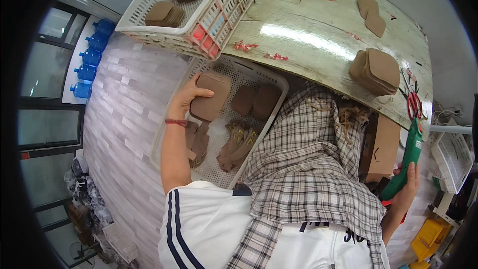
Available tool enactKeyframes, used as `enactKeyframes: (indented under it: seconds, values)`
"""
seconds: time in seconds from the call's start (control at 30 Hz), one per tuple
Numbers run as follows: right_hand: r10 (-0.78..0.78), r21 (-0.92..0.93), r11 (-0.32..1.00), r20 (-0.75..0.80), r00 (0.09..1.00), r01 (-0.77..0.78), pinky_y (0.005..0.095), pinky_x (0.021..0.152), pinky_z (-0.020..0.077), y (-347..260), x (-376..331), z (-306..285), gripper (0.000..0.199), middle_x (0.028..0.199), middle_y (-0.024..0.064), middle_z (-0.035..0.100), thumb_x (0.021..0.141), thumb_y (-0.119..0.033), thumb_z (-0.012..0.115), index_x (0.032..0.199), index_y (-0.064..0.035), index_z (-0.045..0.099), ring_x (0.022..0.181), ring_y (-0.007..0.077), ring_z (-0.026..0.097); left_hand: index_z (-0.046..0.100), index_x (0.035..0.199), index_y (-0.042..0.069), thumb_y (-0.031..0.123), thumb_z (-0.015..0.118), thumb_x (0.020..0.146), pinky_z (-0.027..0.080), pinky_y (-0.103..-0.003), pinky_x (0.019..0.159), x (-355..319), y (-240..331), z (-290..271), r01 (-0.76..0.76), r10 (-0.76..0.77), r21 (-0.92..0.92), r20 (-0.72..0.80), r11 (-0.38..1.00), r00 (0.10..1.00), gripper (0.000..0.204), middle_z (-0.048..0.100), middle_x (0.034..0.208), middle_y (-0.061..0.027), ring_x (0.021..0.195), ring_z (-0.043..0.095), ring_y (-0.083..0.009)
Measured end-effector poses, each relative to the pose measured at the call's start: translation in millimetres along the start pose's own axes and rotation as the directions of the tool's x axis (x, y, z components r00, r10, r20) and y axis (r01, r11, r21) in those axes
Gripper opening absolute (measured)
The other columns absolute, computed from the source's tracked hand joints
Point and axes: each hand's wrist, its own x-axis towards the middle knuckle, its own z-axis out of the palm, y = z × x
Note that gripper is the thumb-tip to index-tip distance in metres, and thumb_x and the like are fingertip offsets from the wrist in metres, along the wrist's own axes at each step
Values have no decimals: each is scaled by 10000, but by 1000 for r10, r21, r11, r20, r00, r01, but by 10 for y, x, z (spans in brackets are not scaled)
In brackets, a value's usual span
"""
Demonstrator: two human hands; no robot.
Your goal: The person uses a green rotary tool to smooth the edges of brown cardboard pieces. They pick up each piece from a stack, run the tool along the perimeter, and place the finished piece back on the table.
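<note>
My left hand (189, 92) is closed on a stack of brown rounded pieces (211, 99), thumb on top, over the low white plastic basket (283, 82). In that basket lie two darker brown stacks (267, 102) and bundles of brown strips (239, 144) with yellowish marks. On the right, my right hand (409, 182) grips a long green handheld tool (411, 152), its upper end close to the table edge. Right by that end is a pair of red-handled scissors (414, 103). The fingers under the tool are partly hidden.
A taller white crate (149, 29) with more brown stacks overlaps the low basket's far end. On the worktable (298, 15) are a brown stack (377, 72), two loose pieces (371, 15) and red scraps (244, 46). A cardboard box (381, 147) stands under its edge.
</note>
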Motion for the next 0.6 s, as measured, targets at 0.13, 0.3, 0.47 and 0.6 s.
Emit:
enactKeyframes:
  seconds: [0.13, 0.3, 0.47, 0.6]
  values:
    - [-5, -5, 1000, -57, 998, 4, 224, 637, 453, 7, 45, -49, 227, 825, 52, 580, 992, -259, 526, 1021, -35, 551, 671, 105, 536, 451, 1304, -8, 11, 789, 640, 513, -372, 892, 667, -730, -426, 114, -114, -76, 2, 991, 993, 745, 575, 1207, -137, 1052, 597, -237]
    - [-15, -43, 999, -91, 996, 11, 217, 603, 461, 8, 46, -183, 200, 824, 59, 596, 986, -222, 537, 1055, -35, 557, 666, 111, 563, 431, 1358, 7, 26, 807, 622, 466, -369, 959, 1409, -866, -394, 185, -185, 18, -25, 982, 982, 827, 559, 1266, -138, 1146, 545, -244]
    - [-4, -72, 997, -147, 989, -7, 222, 619, 475, -44, -2, -224, 209, 829, 63, 608, 989, -229, 526, 1063, -35, 554, 664, 111, 568, 408, 1394, -6, 59, 827, 622, 428, -351, 1013, 1879, -1116, -355, 228, -225, 78, -40, 971, 973, 881, 546, 1299, -135, 1190, 518, -245]
    - [-2, -152, 988, -178, 984, -26, 240, 637, 485, -129, -23, -190, 229, 839, 63, 600, 990, -245, 522, 1071, -31, 543, 671, 117, 564, 459, 1367, 5, 92, 822, 631, 390, -345, 1035, 2147, -1372, -434, 187, -194, 193, 18, 963, 981, 825, 549, 1310, -84, 1190, 509, -220]
